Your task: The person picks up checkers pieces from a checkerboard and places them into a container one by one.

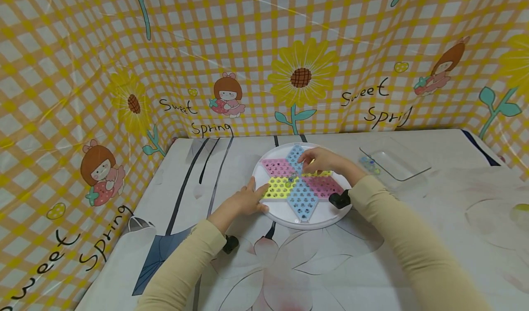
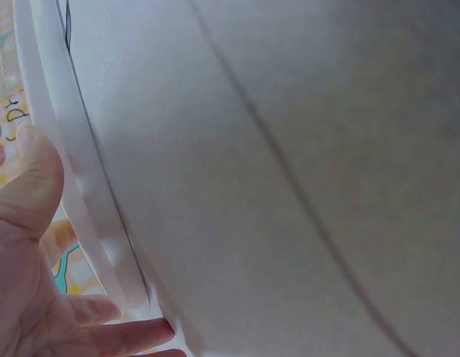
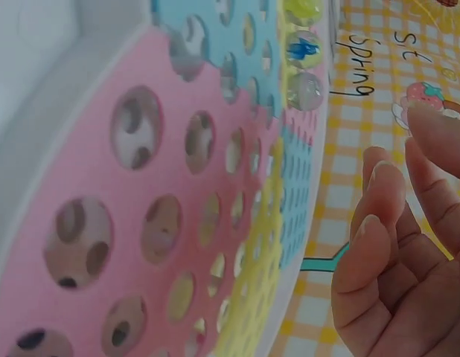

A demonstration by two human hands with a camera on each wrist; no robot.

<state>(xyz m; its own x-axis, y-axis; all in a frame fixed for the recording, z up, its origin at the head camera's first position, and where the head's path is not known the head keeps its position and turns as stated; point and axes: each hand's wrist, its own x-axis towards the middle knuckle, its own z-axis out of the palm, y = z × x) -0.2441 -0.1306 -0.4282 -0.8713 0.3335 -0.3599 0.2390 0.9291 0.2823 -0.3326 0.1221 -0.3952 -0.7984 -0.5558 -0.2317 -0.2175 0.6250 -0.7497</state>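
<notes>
A round white Chinese checkers board (image 1: 272, 212) with a star of pink, yellow and blue hole-filled sections lies on the table. My left hand (image 1: 248, 200), fingers spread, rests at its left edge; in the left wrist view the thumb (image 2: 38, 175) lies against the white rim. Over the far part of the star hovers my right hand (image 1: 320, 160), thumb and index finger apart, other fingers loosely bent. No object shows between its fingers (image 3: 364, 253). Glass marbles (image 1: 290, 179) sit near the star's centre; the right wrist view shows a blue-swirled marble (image 3: 303, 49) between a green one and a clear one.
To the right of the board stands a clear plastic tray (image 1: 407, 166), with several marbles (image 1: 369, 165) at its left side. A patterned cloth (image 1: 256, 40) hangs behind and to the left of the table. A small black device sits at each wrist.
</notes>
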